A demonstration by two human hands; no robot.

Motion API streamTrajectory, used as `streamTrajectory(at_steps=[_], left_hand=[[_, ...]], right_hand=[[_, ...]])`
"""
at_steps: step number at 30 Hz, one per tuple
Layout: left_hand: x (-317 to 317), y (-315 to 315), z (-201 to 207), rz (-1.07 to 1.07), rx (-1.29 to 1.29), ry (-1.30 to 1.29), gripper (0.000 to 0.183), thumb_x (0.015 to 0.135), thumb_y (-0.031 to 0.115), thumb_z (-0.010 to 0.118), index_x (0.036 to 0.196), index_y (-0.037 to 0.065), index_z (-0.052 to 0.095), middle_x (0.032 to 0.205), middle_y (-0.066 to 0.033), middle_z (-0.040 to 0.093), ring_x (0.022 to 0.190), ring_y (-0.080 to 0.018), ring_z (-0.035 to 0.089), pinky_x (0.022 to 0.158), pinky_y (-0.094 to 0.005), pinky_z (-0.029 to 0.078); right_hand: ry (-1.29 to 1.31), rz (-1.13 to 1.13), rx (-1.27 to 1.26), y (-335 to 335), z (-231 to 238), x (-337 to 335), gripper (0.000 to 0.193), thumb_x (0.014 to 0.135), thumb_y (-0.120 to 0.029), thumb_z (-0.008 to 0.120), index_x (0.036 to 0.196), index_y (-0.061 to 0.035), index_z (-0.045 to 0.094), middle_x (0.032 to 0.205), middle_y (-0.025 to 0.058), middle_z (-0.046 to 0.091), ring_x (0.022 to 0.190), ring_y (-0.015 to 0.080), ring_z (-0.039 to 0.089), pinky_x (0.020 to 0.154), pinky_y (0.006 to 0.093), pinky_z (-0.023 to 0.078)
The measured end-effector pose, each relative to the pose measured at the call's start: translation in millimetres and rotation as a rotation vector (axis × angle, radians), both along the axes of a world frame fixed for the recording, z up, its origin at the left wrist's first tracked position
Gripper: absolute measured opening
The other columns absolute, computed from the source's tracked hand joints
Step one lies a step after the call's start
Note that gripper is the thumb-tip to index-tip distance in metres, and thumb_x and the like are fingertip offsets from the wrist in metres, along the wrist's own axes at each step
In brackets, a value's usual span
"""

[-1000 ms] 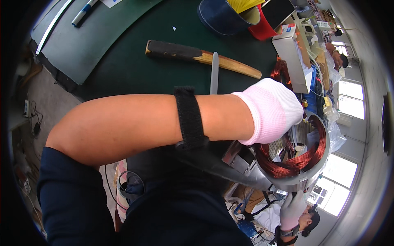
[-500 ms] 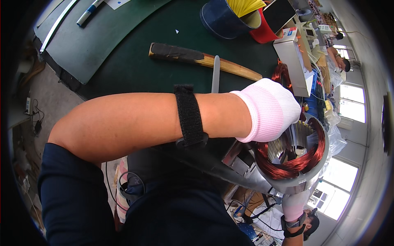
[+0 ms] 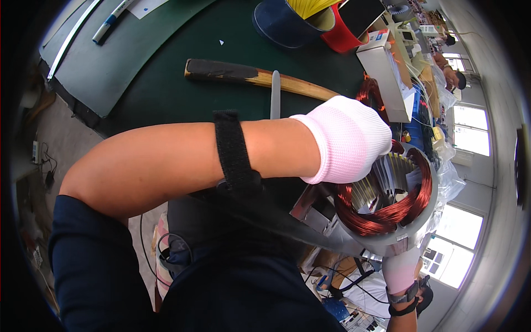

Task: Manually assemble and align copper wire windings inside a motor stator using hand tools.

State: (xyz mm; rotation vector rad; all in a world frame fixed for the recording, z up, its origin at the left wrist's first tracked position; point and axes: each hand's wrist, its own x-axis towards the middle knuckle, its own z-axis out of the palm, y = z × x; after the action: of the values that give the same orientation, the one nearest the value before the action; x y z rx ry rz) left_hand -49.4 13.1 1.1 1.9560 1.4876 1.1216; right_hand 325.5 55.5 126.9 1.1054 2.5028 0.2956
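A ring-shaped motor stator with a grey metal shell (image 3: 404, 243) and dark red copper windings (image 3: 381, 221) stands at the right. Pale slips and yellowish strips show inside its bore. My left hand (image 3: 354, 138), in a white and pink knitted glove, is at the stator's upper left rim; its fingers are hidden behind the back of the hand. My right hand (image 3: 401, 271), gloved the same way, is against the shell's lower outer side, with its fingers out of sight. Left of the stator lie a wooden handle with a black-wrapped end (image 3: 227, 71) and a grey flat blade-like tool (image 3: 275, 97).
At the back stand a blue round container (image 3: 285, 25) with yellow strips, a red holder (image 3: 340, 36) and a white carton (image 3: 381, 72). A copper coil (image 3: 371, 91) lies beside the carton. A marker (image 3: 110, 22) rests on the grey sheet (image 3: 133, 50). Other people sit farther off.
The whole scene has shifted a little left and up. My left hand has moved slightly left across the stator, so more of its bore shows. My right hand stays at the shell.
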Motion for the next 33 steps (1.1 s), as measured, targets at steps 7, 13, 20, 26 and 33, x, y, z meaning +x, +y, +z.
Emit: streamTrajectory(at_steps=[7,13,20,26,33], left_hand=[[9,2,-12,0.024,0.052,-0.008,0.015,0.082,0.011,0.068,0.093,0.006,0.076,0.086,-0.0156,0.071,0.086,-0.037,0.073,0.078,-0.045,0.058],[18,7,-17,0.215,0.207,-0.177,0.022,0.078,0.009,0.073,0.099,0.004,0.067,0.104,-0.0156,0.066,0.095,-0.0383,0.07,0.082,-0.0454,0.057],[10,8,-20,0.072,-0.025,-0.132,0.023,0.083,0.016,0.069,0.098,0.0,0.065,0.083,-0.0205,0.07,0.087,-0.04,0.072,0.079,-0.0483,0.057],[11,8,-17,0.065,-0.005,-0.142,0.025,0.083,0.016,0.068,0.102,0.0,0.066,0.086,-0.0208,0.07,0.089,-0.0404,0.071,0.08,-0.049,0.057],[5,10,-17,0.006,-0.074,-0.198,0.028,0.083,0.018,0.067,0.105,0.0,0.067,0.089,-0.0224,0.071,0.089,-0.0414,0.071,0.081,-0.0484,0.057]], right_hand=[[-0.232,-0.288,0.211,-37,20,-5,0.015,0.097,-0.005,0.064,0.11,-0.0005,0.058,0.092,0.0272,0.064,0.084,0.0519,0.065,0.071,0.0558,0.05],[0.002,-0.147,0.182,-18,8,57,0.015,0.093,-0.009,0.063,0.103,0.0009,0.058,0.093,0.0253,0.064,0.083,0.0474,0.064,0.071,0.0544,0.048],[0.062,0.107,-0.004,-11,-11,-9,0.036,0.083,-0.003,0.065,0.118,-0.0073,0.072,0.105,0.0179,0.072,0.096,0.0438,0.066,0.08,0.0531,0.05],[0.035,0.042,-0.045,-6,-8,-5,0.039,0.078,-0.001,0.066,0.115,-0.0087,0.074,0.121,0.0135,0.073,0.117,0.0396,0.066,0.094,0.0485,0.053],[-0.068,0.253,0.06,1,-12,8,0.018,0.085,-0.008,0.071,0.102,-0.0045,0.071,0.09,0.0158,0.073,0.085,0.0412,0.071,0.072,0.0474,0.055]])
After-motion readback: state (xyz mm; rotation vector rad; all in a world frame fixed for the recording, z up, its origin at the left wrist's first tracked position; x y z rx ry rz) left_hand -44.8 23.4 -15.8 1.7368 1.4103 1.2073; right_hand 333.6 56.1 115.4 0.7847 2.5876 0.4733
